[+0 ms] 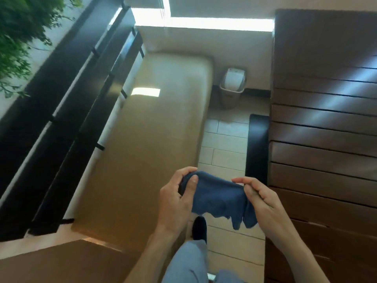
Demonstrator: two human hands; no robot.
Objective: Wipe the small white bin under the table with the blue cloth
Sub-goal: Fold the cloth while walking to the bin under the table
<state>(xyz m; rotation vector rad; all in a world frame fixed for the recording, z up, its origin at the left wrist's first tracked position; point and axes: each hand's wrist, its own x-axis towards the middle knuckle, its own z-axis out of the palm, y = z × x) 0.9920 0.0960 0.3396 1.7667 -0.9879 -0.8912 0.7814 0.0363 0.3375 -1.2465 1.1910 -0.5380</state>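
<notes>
Nearest the camera, at about six o'clock, one leg in pale grey trousers (187, 262) ends in a single dark shoe (199, 228) planted on the tiled floor (224, 139). Just above it, two bare hands hold one blue cloth (216, 198) stretched between them. The left hand (175, 203) has its fingers (192, 181) closed over the cloth's left edge, thumb pressed on top; the right hand (263, 201) pinches the right edge, fingers curled shut on the fabric. The cloth's long axis runs from nine to three o'clock, with a loose corner hanging at five o'clock.

Left of the hands, a long tan table (155, 139) stretches away toward twelve o'clock. To the right, at three o'clock, sits a dark slatted wooden surface (322, 129), with one black mat (258, 146) on the floor beside it.

Farthest off, at roughly twelve o'clock from the hands, stands one small bin (232, 88), upright against the wall past the table's far end, white inside with a darker outer wall in shadow. It is well apart from the cloth, straight ahead down the tiled aisle. The right hand looks slightly nearer its line, though both are far from contact. Wiping has not started; the person likely needs to walk forward and stoop first.
</notes>
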